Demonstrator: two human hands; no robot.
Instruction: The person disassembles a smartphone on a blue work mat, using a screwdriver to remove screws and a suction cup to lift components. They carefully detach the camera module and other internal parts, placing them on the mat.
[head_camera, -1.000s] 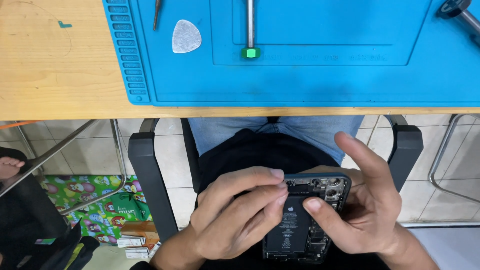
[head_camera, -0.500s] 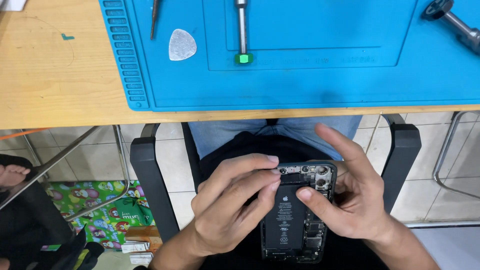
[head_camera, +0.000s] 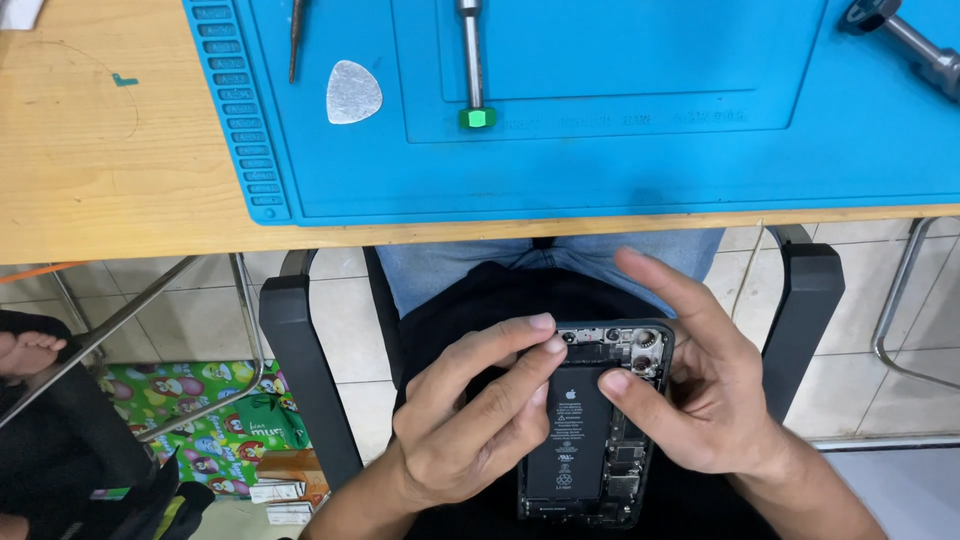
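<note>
- Hands work low in the view, over the person's lap and in front of the desk edge, both palms turned down and in.
- Opened smartphone, back cover off with its black battery and camera modules showing, lies lengthwise between the two hands above the dark-clothed lap, camera end toward the desk.
- Left hand comes in from the lower left with the wrist bent; its fingers are stretched long and close together, the tips lying on the top left corner of the phone near the small parts there. Whether they pinch anything is not visible.
- Right hand comes in from the lower right and cradles the phone's right edge; the thumb presses on the upper right of the battery, the index finger sticks out straight and free toward the desk, and the other fingers curl behind the case, so this hand has hold of the phone.
- On the desk lies a blue repair mat, well apart from the hands.
- On the mat: a pale triangular opening pick, a thin dark tool just left of it, a screwdriver with a green end, and a metal-handled tool at the far right corner.
- Black chair armrests stand on either side of the person's legs.
</note>
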